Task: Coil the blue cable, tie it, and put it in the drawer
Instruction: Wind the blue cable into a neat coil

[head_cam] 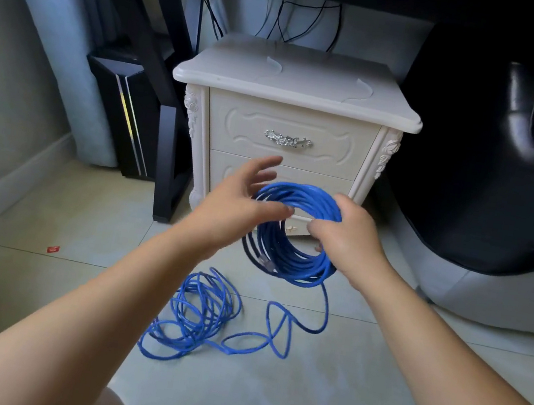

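A round coil of the blue cable hangs in the air in front of the white nightstand. My right hand grips the coil on its right side, fingers curled round the strands. My left hand hovers at the coil's upper left with fingers spread and straight, and I cannot tell whether it touches the coil. From the coil's bottom a strand runs down to a loose tangle of blue cable on the tiled floor. The nightstand's upper drawer, with a silver handle, is closed. The lower drawer is mostly hidden behind my hands.
The white nightstand stands under a dark desk. A black computer tower and desk leg are to its left. A black and grey beanbag fills the right side. A small red scrap lies on the floor.
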Available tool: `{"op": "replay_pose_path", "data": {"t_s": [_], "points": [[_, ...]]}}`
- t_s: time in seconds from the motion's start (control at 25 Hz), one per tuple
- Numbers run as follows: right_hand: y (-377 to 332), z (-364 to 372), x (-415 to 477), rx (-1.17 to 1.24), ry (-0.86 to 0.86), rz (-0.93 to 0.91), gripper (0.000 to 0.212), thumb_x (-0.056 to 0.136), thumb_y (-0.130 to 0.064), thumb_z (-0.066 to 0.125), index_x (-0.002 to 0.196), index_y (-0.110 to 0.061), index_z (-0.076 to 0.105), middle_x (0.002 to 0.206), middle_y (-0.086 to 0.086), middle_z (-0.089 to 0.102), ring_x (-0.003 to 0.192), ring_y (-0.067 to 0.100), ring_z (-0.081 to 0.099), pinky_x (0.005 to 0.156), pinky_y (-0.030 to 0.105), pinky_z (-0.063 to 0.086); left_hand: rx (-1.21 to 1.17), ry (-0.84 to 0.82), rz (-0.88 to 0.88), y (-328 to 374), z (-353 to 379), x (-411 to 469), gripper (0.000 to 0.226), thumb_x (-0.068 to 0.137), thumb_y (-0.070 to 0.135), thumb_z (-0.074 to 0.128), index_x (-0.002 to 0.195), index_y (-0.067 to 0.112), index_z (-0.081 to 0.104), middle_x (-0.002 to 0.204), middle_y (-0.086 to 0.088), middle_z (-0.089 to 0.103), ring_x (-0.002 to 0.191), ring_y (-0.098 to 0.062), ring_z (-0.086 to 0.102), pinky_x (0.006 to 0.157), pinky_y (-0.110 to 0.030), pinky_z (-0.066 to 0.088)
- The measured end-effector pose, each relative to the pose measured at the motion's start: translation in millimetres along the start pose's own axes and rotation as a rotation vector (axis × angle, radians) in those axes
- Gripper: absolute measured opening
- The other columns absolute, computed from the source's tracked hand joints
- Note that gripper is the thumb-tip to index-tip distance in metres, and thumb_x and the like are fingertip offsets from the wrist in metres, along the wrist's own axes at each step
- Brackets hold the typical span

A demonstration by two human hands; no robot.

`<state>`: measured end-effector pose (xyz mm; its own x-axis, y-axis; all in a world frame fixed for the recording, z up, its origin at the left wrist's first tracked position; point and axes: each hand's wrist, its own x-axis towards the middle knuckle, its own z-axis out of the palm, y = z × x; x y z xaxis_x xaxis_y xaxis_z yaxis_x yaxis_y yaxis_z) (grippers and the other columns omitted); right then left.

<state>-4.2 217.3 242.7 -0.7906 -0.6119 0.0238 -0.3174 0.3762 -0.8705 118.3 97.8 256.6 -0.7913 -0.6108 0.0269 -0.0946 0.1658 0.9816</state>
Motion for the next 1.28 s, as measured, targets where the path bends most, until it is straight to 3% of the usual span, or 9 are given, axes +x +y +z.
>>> {"op": "replay_pose_path", "data": {"t_s": [0.16, 0.36, 0.48, 0.64, 0.76, 0.88, 1.0, 1.12, 1.28], "points": [[-7.0, -2.0, -5.5, -0.259, -0.133, -0.230, 0.020, 0.074, -0.013, 0.063, 0.070, -0.019, 0.045, 0.063, -0.004, 0.050, 0.062, 0.019, 0.045, 0.057, 0.033, 0.037, 0.454, -0.079, 0.221, -7.9, 4.4, 0.0, 0.078, 0.074, 0.005, 0.073, 0.141, 0.032, 0.045, 0.128, 0.008, 0.058, 0.114, -0.001, 0.056, 0.098, -0.018, 0.043], [-15.6, -7.1, -6.1, -0.255, -0.148, -0.288, 0.021, 0.070, -0.025, 0.067, 0.069, -0.020, 0.047, 0.057, -0.007, 0.048, 0.057, 0.013, 0.041, 0.056, 0.030, 0.036, 0.421, 0.001, 0.171, -3.6, 6.2, 3.8, 0.010, 0.082, 0.010, 0.070, 0.083, 0.018, 0.064, 0.063, 0.007, 0.059, 0.053, 0.001, 0.048, 0.055, -0.014, 0.041], [-21.0, -12.4, -5.8, -0.010, -0.256, -0.176, 0.023, 0.075, -0.038, 0.073, 0.080, -0.023, 0.057, 0.064, -0.011, 0.060, 0.061, 0.008, 0.055, 0.061, 0.028, 0.047, 0.258, 0.059, 0.147, 0.0, 9.4, 6.8, 0.009, 0.081, 0.007, 0.063, 0.078, 0.014, 0.060, 0.063, -0.004, 0.058, 0.056, -0.008, 0.051, 0.065, -0.035, 0.055], [-21.3, -23.3, -7.4, 0.179, -0.398, -0.056, 0.051, 0.078, -0.066, 0.062, 0.097, -0.020, 0.063, 0.080, 0.007, 0.074, 0.070, 0.013, 0.069, 0.068, 0.026, 0.051, 0.083, 0.150, 0.035, 0.2, 12.3, 9.7, 0.008, 0.089, 0.010, 0.064, 0.082, 0.011, 0.060, 0.056, 0.005, 0.047, 0.048, -0.008, 0.043, 0.057, -0.033, 0.056], [-14.4, -23.2, -4.8, 0.219, -0.383, 0.017, 0.068, 0.070, -0.084, 0.039, 0.085, -0.025, 0.070, 0.074, 0.001, 0.074, 0.067, 0.008, 0.067, 0.072, 0.022, 0.053, -0.084, 0.234, -0.049, 0.2, 9.8, 13.8, 0.009, 0.091, 0.013, 0.065, 0.083, 0.017, 0.062, 0.051, 0.008, 0.045, 0.051, -0.014, 0.040, 0.053, -0.031, 0.053], [-6.4, -19.1, 1.3, 0.258, -0.403, 0.111, 0.078, 0.071, -0.092, 0.034, 0.073, -0.022, 0.069, 0.070, 0.003, 0.068, 0.069, 0.016, 0.066, 0.085, 0.036, 0.055, -0.240, 0.284, -0.135, 0.1, 2.6, 16.3, 0.013, 0.091, 0.015, 0.065, 0.081, 0.019, 0.059, 0.057, 0.003, 0.041, 0.054, -0.015, 0.040, 0.054, -0.030, 0.053], [-2.1, -16.1, 5.7, 0.292, -0.368, 0.120, 0.054, 0.086, -0.063, 0.047, 0.073, -0.014, 0.065, 0.063, 0.005, 0.058, 0.061, 0.021, 0.056, 0.067, 0.036, 0.056, -0.254, 0.302, -0.186, -2.6, -3.2, 17.0, 0.016, 0.091, 0.018, 0.066, 0.078, 0.021, 0.058, 0.062, 0.000, 0.042, 0.057, -0.017, 0.041, 0.056, -0.031, 0.053], [-7.3, -19.3, 6.3, 0.481, -0.280, 0.118, 0.027, 0.094, -0.028, 0.053, 0.074, -0.015, 0.067, 0.065, 0.002, 0.049, 0.057, 0.017, 0.039, 0.048, 0.026, 0.034, -0.188, 0.333, -0.186, -2.8, -6.0, 17.7, 0.012, 0.092, 0.018, 0.065, 0.082, 0.019, 0.058, 0.064, -0.002, 0.042, 0.057, -0.017, 0.041, 0.052, -0.029, 0.052], [-11.1, -17.5, -1.6, 0.575, -0.430, 0.143, 0.070, 0.068, -0.071, 0.067, 0.111, -0.015, 0.070, 0.085, -0.006, 0.060, 0.067, 0.014, 0.045, 0.051, 0.023, 0.037, -0.108, 0.402, -0.172, -1.8, -6.9, 17.3, 0.004, 0.093, 0.019, 0.063, 0.090, 0.018, 0.060, 0.064, -0.001, 0.044, 0.055, -0.016, 0.041, 0.047, -0.027, 0.048]]}}
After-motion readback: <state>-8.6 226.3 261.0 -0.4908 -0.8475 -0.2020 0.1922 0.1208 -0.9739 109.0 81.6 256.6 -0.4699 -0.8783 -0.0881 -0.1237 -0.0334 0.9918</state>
